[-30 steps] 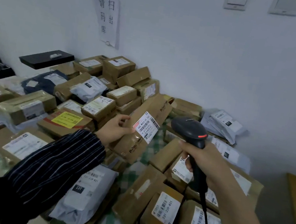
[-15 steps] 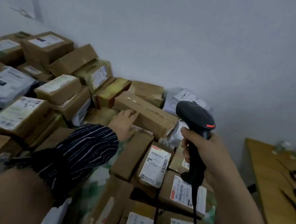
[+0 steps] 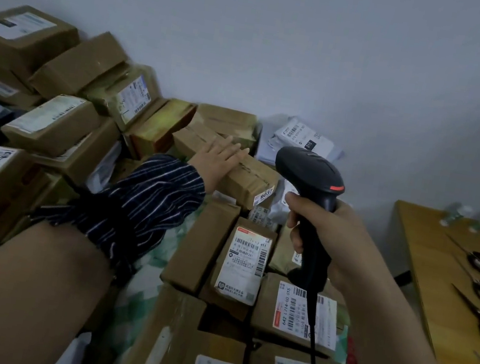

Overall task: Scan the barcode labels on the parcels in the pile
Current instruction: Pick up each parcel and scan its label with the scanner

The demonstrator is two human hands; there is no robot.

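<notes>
The left hand [image 3: 220, 160] lies flat with straight fingers on top of a long box [image 3: 251, 180] at the back of the heap. It is probably steadying or about to turn it, since the upper face shows only tape. The right hand [image 3: 327, 235] is clenched round the handle of the black scanner [image 3: 311, 174], held upright with its head aimed forward over the heap. The pile of parcels [image 3: 54, 123] fills the left and centre right up to the wall [image 3: 314, 52]. The boxes are packed edge to edge and lean on one another, so lifting or tilting looks easier than sliding. At the right a wooden surface [image 3: 426, 259] carries several scissors [image 3: 479, 261], apart from the heap with a dark gap between. The long box's near end juts over lower parcels, leaving room to grip there. A labelled box [image 3: 246, 264] lies face up just below the scanner. The cord [image 3: 313, 342] hangs across nearer labels and might catch a corner. A small tag [image 3: 265, 196] reading 9037 sits on the long box's end face, beside the scanner.
</notes>
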